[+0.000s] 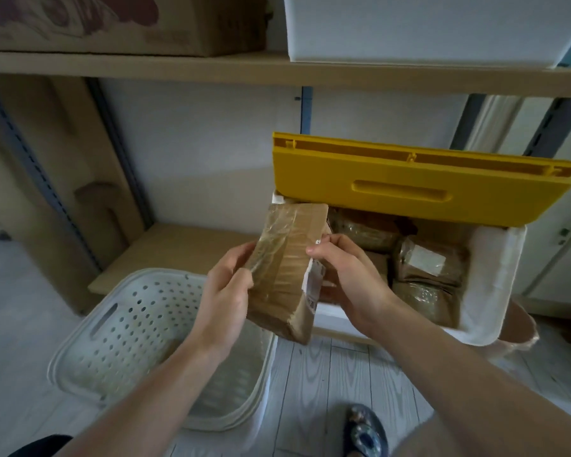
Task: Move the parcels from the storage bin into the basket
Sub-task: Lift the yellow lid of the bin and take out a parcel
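Both hands, left [226, 291] and right [350, 278], grip a taped parcel [285, 268] between bin [488, 285] and basket [119, 328]; best swing it left, lowering it well inside the basket before letting go.

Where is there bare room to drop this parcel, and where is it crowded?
The white perforated basket on the floor shows a bare bottom below the left hand. The low shelf board between basket and storage bin is also bare. The bin, under its raised yellow lid, is crowded with wrapped parcels. Both hands grip the taped parcel; right hand.
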{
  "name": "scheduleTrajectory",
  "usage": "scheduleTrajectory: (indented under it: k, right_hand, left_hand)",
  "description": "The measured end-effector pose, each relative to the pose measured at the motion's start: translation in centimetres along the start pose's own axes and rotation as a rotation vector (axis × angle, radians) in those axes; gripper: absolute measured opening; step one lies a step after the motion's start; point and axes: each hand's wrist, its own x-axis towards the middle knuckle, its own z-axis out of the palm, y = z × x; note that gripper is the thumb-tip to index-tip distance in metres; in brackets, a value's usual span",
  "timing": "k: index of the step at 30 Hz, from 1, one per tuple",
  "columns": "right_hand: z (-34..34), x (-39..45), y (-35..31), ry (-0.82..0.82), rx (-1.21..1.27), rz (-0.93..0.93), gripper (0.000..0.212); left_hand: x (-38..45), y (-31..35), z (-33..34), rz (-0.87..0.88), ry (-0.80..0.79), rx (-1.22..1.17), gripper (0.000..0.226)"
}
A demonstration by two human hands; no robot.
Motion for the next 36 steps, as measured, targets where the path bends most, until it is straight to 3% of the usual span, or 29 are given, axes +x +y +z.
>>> scheduleTrajectory:
  k: [4, 7, 10, 17, 22, 28, 31, 34, 36]
  right_hand:
    - [3.2, 0.9, -0.8, 0.053, -0.001, -0.077, 0.039]
    - [5.8, 0.8, -0.4, 0.145, -0.093, -0.254, 0.044]
    - [7.8, 0.4, 0.3, 0.128, -0.143, -0.406, 0.044]
    - [11.1, 2.6, 1.0, 0.044, -0.231, -0.375, 0.05]
    - [13.6, 4.5, 1.4, 0.016, -0.245, -0.361, 0.069]
    - [16.0, 7.3, 2.1, -0.022, -0.254, -0.365, 0.044]
    - [16.2, 8.2, 2.4, -0.027, -0.261, -0.379, 0.039]
    - [16.1, 8.9, 2.4, -0.037, -0.268, -0.373, 0.037]
    - [15.8, 9.3, 2.4, -0.045, -0.269, -0.37, 0.033]
  left_hand:
    - [0.1, 0.3, -2.0, 0.005, 0.041, 0.041, 0.025]
    - [0.0, 0.1, -3.4, 0.005, 0.059, 0.014, 0.019]
    - [-0.1, 0.3, -4.7, 0.025, 0.142, -0.043, 0.017]
    - [0.6, -0.2, -7.4, -0.109, 0.116, -0.024, 0.021]
    - [2.0, -0.8, -9.3, -0.178, 0.243, -0.026, 0.03]
    - [4.1, -1.1, -11.3, -0.205, 0.373, -0.013, 0.016]
    - [4.9, -1.5, -11.8, -0.245, 0.317, -0.141, 0.033]
    - [5.4, -2.0, -12.6, -0.2, 0.194, -0.103, 0.065]
    - [5.6, -2.1, -13.0, -0.178, 0.162, -0.08, 0.065]
